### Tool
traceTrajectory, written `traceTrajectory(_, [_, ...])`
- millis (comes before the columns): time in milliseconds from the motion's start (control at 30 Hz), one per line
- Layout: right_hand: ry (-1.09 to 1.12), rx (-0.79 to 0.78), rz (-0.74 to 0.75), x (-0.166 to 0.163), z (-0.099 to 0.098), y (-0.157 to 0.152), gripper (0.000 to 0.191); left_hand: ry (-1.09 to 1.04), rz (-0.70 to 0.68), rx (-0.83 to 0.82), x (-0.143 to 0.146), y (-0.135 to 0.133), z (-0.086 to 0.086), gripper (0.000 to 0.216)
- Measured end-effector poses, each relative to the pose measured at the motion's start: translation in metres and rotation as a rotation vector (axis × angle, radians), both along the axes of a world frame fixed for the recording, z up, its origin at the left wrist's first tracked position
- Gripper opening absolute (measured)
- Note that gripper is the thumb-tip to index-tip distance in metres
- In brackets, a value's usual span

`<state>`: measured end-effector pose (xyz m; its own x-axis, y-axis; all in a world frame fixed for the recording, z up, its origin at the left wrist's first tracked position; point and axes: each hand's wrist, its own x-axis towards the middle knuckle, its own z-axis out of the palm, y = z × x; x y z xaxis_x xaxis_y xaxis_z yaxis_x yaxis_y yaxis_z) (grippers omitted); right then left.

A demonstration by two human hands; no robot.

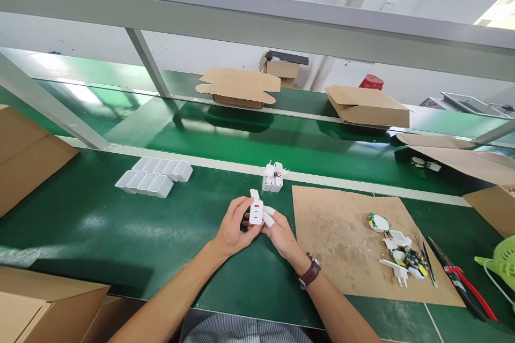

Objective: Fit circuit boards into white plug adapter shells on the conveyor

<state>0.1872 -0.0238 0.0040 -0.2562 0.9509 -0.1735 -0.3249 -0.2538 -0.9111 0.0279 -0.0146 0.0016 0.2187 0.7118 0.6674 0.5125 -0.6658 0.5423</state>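
Between my two hands is a white charger (256, 213), its face with a red port and two smaller slots turned toward me. My left hand (235, 228) grips it from the left, thumb along its lower edge. From the right, my right hand (280, 233) holds it too, with white covers on some fingertips. A white piece sticks up behind the charger's top; its joint is hidden. Just beyond my hands stand two white charger housings (272, 178) with parts inside. To the left sit several empty white housings (155, 176) in rows.
On the right, a stained cardboard sheet (338, 241) bears loose circuit boards and plugs (406, 260) and tweezers (427, 260). Red-handled pliers (462, 281) lie by its edge, near a green basket (505, 262). Cardboard boxes (52, 300) stand at the left. Beyond the bench runs a green conveyor belt (225, 134).
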Motion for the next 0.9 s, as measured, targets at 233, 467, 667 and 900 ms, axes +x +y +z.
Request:
traceTrajectory(233, [-0.308, 0.261, -0.126, 0.003, -0.004, 0.000, 0.038, -0.009, 0.018, 0.005, 0.000, 0.000, 0.000, 0.063])
traceTrajectory(467, [-0.405, 0.572, -0.269, 0.008, -0.001, 0.001, 0.032, 0.087, 0.156, 0.022, -0.012, 0.021, -0.008, 0.046])
traceTrajectory(667, [-0.357, 0.515, -0.326, 0.029, 0.038, 0.005, 0.033, -0.119, 0.062, -0.372, -0.002, 0.078, -0.001, 0.048])
traceTrajectory(900, [-0.296, 0.700, 0.083, 0.072, 0.120, -0.047, 0.021, -0.189, 0.024, -0.482, 0.018, 0.108, 0.005, 0.046])
